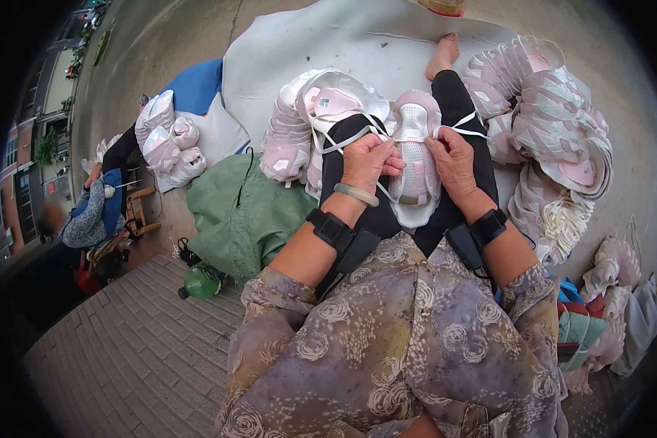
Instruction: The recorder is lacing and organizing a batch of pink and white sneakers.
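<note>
- One pink-and-white shoe upper (415, 157) lies on the person's lap.
- Left hand (369, 162): grip closed on its left edge.
- Right hand (454, 162): grip pinching a white lace (466, 124) beside it.
- Two stacks of uppers flank it: left stack (299, 131), right stack (555, 124).

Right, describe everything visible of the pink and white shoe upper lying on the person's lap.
The shoe upper is a flat, unsoled piece, pale pink with a white mesh panel down its middle and a white rim. It looks like fabric and synthetic leather. It lies lengthwise along the black trousers, toe end away from the person. The left hand grips its left edge, the right hand its right edge. White cords run out from it on both sides.
</note>
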Demonstrator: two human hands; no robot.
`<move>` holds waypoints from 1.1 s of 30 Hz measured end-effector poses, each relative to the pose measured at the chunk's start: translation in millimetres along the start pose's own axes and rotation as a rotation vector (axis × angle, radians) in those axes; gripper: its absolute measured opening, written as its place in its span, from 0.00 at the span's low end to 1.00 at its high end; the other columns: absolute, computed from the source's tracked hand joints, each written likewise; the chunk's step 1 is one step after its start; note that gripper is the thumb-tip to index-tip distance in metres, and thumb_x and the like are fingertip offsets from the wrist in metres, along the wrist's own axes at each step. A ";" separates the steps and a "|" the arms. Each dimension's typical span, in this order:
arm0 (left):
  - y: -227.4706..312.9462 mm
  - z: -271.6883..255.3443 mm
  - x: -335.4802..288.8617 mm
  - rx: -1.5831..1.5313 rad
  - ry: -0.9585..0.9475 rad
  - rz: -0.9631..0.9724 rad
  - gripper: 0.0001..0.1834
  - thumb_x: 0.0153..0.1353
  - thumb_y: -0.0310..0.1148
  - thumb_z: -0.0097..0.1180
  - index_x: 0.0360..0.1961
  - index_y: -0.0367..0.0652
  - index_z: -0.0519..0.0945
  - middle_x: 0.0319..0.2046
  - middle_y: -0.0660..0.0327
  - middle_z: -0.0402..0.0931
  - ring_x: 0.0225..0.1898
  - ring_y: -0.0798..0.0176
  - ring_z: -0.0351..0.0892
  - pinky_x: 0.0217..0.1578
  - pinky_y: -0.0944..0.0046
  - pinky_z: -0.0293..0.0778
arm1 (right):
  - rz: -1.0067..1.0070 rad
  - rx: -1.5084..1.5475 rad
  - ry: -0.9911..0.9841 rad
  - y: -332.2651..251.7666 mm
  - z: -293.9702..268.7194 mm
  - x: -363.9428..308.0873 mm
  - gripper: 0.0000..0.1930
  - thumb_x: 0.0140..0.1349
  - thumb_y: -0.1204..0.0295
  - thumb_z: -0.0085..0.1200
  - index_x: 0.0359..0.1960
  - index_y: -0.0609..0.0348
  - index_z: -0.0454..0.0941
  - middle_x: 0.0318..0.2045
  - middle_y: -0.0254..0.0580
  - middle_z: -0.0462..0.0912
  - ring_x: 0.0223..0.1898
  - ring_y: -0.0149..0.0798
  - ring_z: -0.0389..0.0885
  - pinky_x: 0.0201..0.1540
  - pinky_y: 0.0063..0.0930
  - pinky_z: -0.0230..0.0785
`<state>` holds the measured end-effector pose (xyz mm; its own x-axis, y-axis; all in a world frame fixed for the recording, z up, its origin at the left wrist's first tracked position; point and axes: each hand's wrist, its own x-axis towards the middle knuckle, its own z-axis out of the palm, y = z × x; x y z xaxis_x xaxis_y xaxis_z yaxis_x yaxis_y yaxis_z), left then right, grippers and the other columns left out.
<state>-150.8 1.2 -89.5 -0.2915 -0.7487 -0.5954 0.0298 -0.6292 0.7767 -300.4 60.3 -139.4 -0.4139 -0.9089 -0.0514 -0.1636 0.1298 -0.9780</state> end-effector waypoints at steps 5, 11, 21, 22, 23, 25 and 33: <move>-2.1 -7.7 2.7 0.408 0.019 0.115 0.09 0.53 0.26 0.50 0.18 0.37 0.71 0.14 0.61 0.71 0.13 0.71 0.73 0.11 0.75 0.67 | -0.413 -0.381 0.012 -2.2 3.6 8.5 0.05 0.49 0.75 0.51 0.24 0.60 0.68 0.20 0.43 0.68 0.22 0.41 0.70 0.27 0.26 0.64; -0.8 -1.5 1.8 0.520 0.064 0.165 0.10 0.52 0.25 0.49 0.16 0.37 0.69 0.12 0.62 0.69 0.10 0.71 0.71 0.08 0.73 0.64 | -0.005 -0.170 -0.104 8.8 -2.5 6.6 0.07 0.50 0.72 0.53 0.25 0.61 0.68 0.19 0.40 0.71 0.20 0.34 0.70 0.26 0.24 0.64; -3.9 1.6 9.3 0.377 0.081 0.185 0.10 0.54 0.25 0.47 0.16 0.37 0.69 0.12 0.63 0.69 0.10 0.72 0.70 0.09 0.75 0.64 | 0.076 0.015 -0.167 8.6 -13.4 -0.1 0.09 0.50 0.71 0.54 0.22 0.62 0.68 0.17 0.32 0.68 0.20 0.24 0.64 0.24 0.18 0.61; -4.9 1.3 9.7 0.379 0.081 0.192 0.10 0.54 0.25 0.47 0.16 0.37 0.69 0.12 0.63 0.69 0.10 0.73 0.70 0.08 0.75 0.64 | 0.075 0.047 -0.171 7.7 -13.7 -1.1 0.09 0.50 0.71 0.54 0.22 0.62 0.68 0.17 0.32 0.68 0.20 0.24 0.64 0.24 0.18 0.60; -5.7 1.4 10.4 0.382 0.082 0.193 0.10 0.54 0.25 0.47 0.16 0.37 0.69 0.12 0.63 0.69 0.10 0.73 0.70 0.08 0.75 0.64 | 0.074 0.079 -0.175 7.0 -13.7 -1.4 0.09 0.50 0.71 0.55 0.22 0.62 0.68 0.16 0.33 0.68 0.20 0.24 0.64 0.24 0.18 0.60; -7.9 2.4 11.8 0.472 0.095 0.223 0.09 0.52 0.27 0.49 0.16 0.37 0.69 0.12 0.58 0.70 0.11 0.66 0.71 0.11 0.68 0.66 | 0.077 0.076 -0.186 5.6 -14.5 -1.3 0.10 0.49 0.70 0.56 0.21 0.61 0.68 0.16 0.33 0.67 0.20 0.25 0.63 0.24 0.18 0.60; -12.1 -0.1 29.2 0.851 0.077 0.421 0.11 0.46 0.33 0.55 0.21 0.38 0.68 0.13 0.51 0.68 0.17 0.49 0.70 0.21 0.57 0.66 | -0.066 -0.158 -0.138 -7.6 -9.1 -5.5 0.17 0.45 0.67 0.60 0.18 0.59 0.62 0.16 0.30 0.61 0.20 0.26 0.58 0.23 0.19 0.56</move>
<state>-159.6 -13.1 -116.3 -0.3509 -0.9099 -0.2212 -0.5967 0.0352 0.8017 -305.0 67.9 -129.9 -0.2732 -0.9616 -0.0259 -0.3289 0.1186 -0.9369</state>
